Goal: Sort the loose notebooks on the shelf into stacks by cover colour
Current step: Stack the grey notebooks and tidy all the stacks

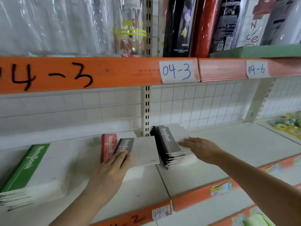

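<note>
Left fingers: the fingers (121, 156) of the left hand (110, 172) are held straight and close together, laid flat on the near left corner of a loose grey-banded white notebook (143, 150); nothing is gripped.
Right fingers: the fingers (184, 142) of the right hand (201, 148) are stretched out and slightly apart, pressed against the right side of the stack of grey-and-black-banded notebooks (169, 145); nothing is clasped.
Left arm: it is reached up from the lower left, palm down.
Right arm: it is extended from the lower right across the white metal shelf (244, 144), palm down.
Loose notebook: it is laid flat on the shelf, partly over a red-banded notebook (108, 146), just left of the grey stack.
Green stack: a pile of green-banded white notebooks (31, 168) is set well apart at the far left, its near edge fanned.
Hard to make out: the red notebook's white part is covered by the grey one and the left hand; the green pile is blurred; the lower edge label is cut off.
</note>
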`<state>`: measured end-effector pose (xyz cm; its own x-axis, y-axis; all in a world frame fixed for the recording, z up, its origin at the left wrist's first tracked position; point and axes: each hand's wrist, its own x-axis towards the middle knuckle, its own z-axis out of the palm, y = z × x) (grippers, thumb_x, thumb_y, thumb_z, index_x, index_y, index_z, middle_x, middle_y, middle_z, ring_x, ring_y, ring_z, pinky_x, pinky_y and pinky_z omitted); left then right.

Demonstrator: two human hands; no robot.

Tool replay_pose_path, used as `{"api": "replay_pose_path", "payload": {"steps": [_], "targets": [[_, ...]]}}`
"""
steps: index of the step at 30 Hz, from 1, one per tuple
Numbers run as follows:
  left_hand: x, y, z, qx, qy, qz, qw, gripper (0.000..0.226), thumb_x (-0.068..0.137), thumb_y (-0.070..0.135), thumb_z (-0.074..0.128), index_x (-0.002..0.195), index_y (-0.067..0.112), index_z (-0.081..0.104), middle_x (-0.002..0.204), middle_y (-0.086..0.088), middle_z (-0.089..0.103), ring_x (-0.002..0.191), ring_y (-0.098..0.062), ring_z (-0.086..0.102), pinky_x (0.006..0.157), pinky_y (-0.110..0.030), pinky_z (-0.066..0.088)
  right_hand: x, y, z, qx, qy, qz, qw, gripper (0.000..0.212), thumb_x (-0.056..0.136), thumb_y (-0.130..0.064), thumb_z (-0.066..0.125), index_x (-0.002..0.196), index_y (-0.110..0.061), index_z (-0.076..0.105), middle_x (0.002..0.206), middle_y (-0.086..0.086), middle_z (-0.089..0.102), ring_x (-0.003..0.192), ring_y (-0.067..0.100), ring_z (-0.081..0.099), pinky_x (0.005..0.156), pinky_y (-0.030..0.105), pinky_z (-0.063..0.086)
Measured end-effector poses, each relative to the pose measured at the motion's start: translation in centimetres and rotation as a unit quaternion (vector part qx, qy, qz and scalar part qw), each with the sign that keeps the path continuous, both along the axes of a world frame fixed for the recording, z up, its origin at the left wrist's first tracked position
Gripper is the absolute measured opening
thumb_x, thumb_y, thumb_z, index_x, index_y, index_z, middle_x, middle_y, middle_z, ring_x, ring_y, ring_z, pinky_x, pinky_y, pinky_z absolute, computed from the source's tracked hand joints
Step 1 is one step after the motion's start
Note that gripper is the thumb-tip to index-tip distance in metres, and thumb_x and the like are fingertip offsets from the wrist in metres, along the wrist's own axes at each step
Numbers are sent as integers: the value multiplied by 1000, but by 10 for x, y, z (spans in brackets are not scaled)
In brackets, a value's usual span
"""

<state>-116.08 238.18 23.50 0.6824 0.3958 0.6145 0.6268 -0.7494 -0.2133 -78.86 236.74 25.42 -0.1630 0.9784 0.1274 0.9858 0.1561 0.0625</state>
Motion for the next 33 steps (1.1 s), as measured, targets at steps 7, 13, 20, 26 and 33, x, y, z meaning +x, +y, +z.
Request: {"api": "replay_pose_path", "payload": {"steps": [7,13,20,26,33], "targets": [[55,-15,4,20,-5,21,1000,43,79,-7,29,115,3,50,102,-14,73,94,-27,72,76,-37,59,28,36,4,-97,15,53,994,55,101,-21,37,146,-49,21,156,-16,19,143,6,21,113,27,23],[106,-7,8,37,-6,42,998,42,78,-4,33,117,0,49,107,-17,72,96,-29,71,80,-38,59,45,44,8,-155,34,103,982,66,81,-63,23,145,-50,18,156,-17,18,143,4,19,116,33,22],[191,13,11,-34,95,98,990,49,51,2,73,100,-1,71,94,-16,72,85,-30,71,77,-35,59,62,38,13,-17,142,-7,990,48,90,-14,39,136,-29,41,135,-3,56,117,20,55,94,35,46],[241,21,5,-133,204,183,953,51,87,13,55,134,-4,46,131,-29,52,120,-44,51,96,-42,47,65,33,17,29,195,-49,979,52,86,-3,36,132,-27,43,131,-8,57,117,16,55,93,33,46],[242,28,9,-166,198,220,940,62,99,38,28,141,-8,31,140,-30,39,123,-44,41,76,-39,42,57,30,8,-4,162,-14,987,53,87,-7,40,136,-28,37,135,-9,53,116,17,55,88,33,48]]}}
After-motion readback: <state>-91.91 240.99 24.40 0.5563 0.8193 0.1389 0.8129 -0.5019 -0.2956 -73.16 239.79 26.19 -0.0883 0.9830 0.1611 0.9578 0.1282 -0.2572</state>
